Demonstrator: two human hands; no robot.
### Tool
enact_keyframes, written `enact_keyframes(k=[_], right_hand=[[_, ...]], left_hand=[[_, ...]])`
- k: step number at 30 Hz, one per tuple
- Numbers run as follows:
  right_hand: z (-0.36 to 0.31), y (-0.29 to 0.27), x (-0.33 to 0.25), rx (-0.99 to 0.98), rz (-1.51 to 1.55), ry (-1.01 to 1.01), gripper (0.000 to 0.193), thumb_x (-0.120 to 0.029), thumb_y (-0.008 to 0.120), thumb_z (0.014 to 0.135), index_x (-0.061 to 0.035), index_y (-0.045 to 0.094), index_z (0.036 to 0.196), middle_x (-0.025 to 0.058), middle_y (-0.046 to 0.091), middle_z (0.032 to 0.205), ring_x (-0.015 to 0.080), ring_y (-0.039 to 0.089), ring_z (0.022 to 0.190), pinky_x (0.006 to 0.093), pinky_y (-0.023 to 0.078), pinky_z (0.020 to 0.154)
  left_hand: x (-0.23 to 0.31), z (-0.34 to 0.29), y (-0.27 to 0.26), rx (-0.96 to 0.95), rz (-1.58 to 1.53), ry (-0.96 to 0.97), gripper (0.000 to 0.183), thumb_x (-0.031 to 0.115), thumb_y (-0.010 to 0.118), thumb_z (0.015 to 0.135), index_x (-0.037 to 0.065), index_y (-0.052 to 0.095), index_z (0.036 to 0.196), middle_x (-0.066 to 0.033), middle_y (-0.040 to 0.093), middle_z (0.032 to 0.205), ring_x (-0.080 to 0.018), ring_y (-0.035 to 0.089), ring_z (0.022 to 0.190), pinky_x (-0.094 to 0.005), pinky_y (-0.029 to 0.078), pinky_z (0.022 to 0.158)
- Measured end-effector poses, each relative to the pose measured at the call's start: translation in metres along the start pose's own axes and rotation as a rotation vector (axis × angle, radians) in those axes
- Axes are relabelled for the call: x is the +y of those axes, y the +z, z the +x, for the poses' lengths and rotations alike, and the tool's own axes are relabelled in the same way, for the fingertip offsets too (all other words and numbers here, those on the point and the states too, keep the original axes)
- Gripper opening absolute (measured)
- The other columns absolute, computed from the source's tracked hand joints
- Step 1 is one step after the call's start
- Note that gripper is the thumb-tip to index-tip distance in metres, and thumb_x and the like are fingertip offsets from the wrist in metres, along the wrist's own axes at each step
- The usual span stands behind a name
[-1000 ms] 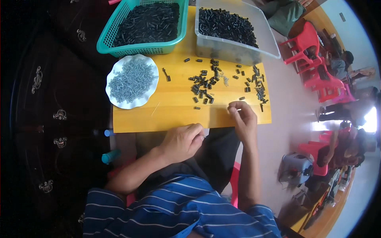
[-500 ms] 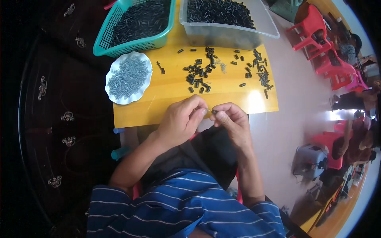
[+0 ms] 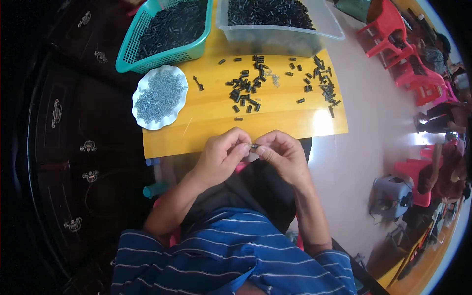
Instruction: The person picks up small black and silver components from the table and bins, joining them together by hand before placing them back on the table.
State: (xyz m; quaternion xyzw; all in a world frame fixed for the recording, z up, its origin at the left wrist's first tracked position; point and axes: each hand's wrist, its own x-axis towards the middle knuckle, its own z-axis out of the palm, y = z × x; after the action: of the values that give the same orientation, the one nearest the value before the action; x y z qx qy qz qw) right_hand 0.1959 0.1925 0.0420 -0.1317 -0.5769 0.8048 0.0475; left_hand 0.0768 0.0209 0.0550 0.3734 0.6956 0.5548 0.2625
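Just off the table's front edge, both my hands meet at the fingertips. My left hand [image 3: 223,155] is closed in a pinch at one end of a small black cylinder piece [image 3: 253,146]; the silvery spring seen at these fingertips a moment earlier is now mostly hidden. From the other side, my right hand [image 3: 286,160] grips the black piece between thumb and forefinger. Beyond the hands, a pile of short black cylinders [image 3: 243,91] lies on the yellow table [image 3: 206,118]. A white wavy-rimmed plate [image 3: 169,121] at the left holds many small silvery springs [image 3: 158,96].
A green basket [image 3: 169,59] and a clear plastic bin [image 3: 280,42], both full of black pieces, stand at the back. Longer black parts [image 3: 324,81] lie at the table's right. Dark drawers [image 3: 73,132] flank the left; red chairs [image 3: 388,29] and other people are far right.
My hands have come together and drawn slightly toward me, closing the gap between spring and black cylinder. A single black cylinder now shows on the table where my left hand was.
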Motion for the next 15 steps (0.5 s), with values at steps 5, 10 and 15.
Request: enact_keyframes(k=[5, 10, 15], right_hand=[[0.001, 0.004, -0.005, -0.005, 0.126, 0.042, 0.011, -0.002, 0.064, 0.099, 0.0007, 0.064, 0.110, 0.0049, 0.070, 0.097, 0.0110, 0.067, 0.091, 0.0258, 0.054, 0.085], [0.002, 0.004, -0.010, -0.001, 0.209, 0.005, 0.011, -0.005, 0.064, 0.100, -0.0008, 0.064, 0.109, 0.0053, 0.070, 0.096, 0.0111, 0.065, 0.087, 0.0247, 0.052, 0.083], [0.001, -0.002, -0.013, -0.006, 0.258, 0.118, 0.019, -0.019, 0.061, 0.104, -0.0038, 0.061, 0.115, 0.0085, 0.072, 0.098, 0.0135, 0.067, 0.085, 0.0265, 0.053, 0.082]], left_hand=[[-0.009, -0.008, 0.001, -0.011, -0.267, -0.096, 0.014, 0.015, 0.056, 0.104, 0.001, 0.058, 0.106, -0.0020, 0.062, 0.085, -0.0054, 0.053, 0.069, -0.0205, 0.046, 0.063], [0.006, -0.001, 0.000, -0.010, -0.170, -0.072, 0.012, 0.012, 0.057, 0.103, 0.000, 0.059, 0.104, -0.0024, 0.062, 0.085, -0.0067, 0.057, 0.073, -0.0218, 0.048, 0.066], [0.021, 0.005, 0.000, 0.040, -0.086, 0.020, 0.011, 0.009, 0.059, 0.101, -0.002, 0.059, 0.103, -0.0040, 0.063, 0.086, -0.0085, 0.060, 0.077, -0.0242, 0.049, 0.069]])
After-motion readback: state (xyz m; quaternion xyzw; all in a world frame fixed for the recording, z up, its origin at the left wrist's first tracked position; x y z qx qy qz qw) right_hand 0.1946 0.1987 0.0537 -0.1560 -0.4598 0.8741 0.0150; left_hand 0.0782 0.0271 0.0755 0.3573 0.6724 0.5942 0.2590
